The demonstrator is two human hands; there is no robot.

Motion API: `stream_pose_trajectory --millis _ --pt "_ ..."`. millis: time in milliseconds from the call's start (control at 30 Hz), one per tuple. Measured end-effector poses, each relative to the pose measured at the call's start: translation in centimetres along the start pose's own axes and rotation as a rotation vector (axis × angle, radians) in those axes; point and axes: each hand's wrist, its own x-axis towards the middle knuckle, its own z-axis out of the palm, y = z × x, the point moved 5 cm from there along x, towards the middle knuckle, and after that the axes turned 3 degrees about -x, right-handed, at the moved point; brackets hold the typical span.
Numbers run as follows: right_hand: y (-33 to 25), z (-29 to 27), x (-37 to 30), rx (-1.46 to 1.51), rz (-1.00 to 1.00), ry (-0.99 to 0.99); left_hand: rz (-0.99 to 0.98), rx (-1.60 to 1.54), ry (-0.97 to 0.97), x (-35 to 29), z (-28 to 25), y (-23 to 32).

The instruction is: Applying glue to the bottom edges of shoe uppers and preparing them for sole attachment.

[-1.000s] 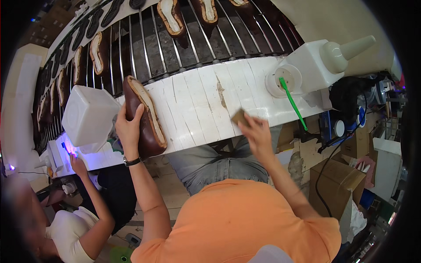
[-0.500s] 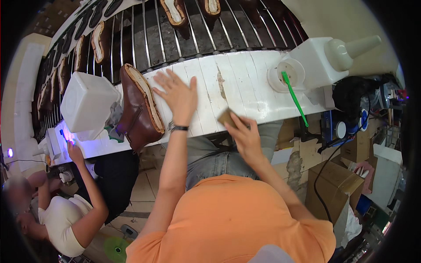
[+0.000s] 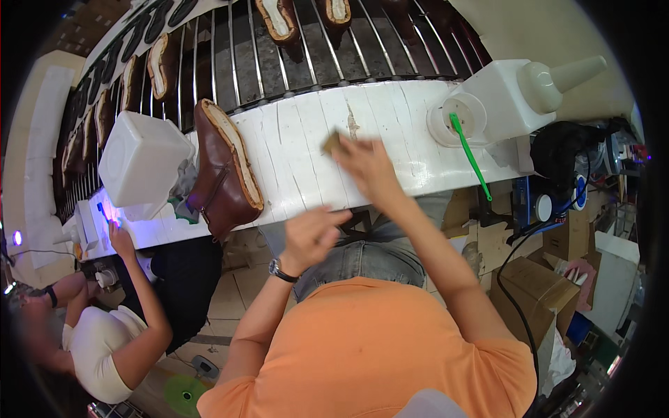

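The left hand (image 3: 311, 237) has pulled back off the table (image 3: 390, 139) toward the body, fingers loosely curled, holding nothing. The right hand (image 3: 368, 167) has slid forward, pinching a small tan block (image 3: 332, 144) against the white surface. Far to its left lies a brown boot (image 3: 223, 174) on its side.

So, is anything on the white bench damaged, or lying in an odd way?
The brown boot lies on its side, sole toward the camera, beside the white tub. The white bench has a brownish stain near the small pad in the right hand. Nothing looks spilled.
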Motion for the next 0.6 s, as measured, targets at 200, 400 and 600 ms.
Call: stream_pose_trajectory --millis 200,400,600 --pt "-0.2 -2.6 -1.8 0.048 0.075 -0.004 -0.059 0.041 0.387 5.6 -5.0 -0.5" --pt "5.3 -0.8 6.7 0.035 0.197 0.211 -0.318 0.452 0.385 9.3 -2.8 -7.1" --pt "-3.0 -4.7 -7.0 0.042 0.227 -0.022 -0.400 1.042 -0.020 10.9 0.2 -13.3"
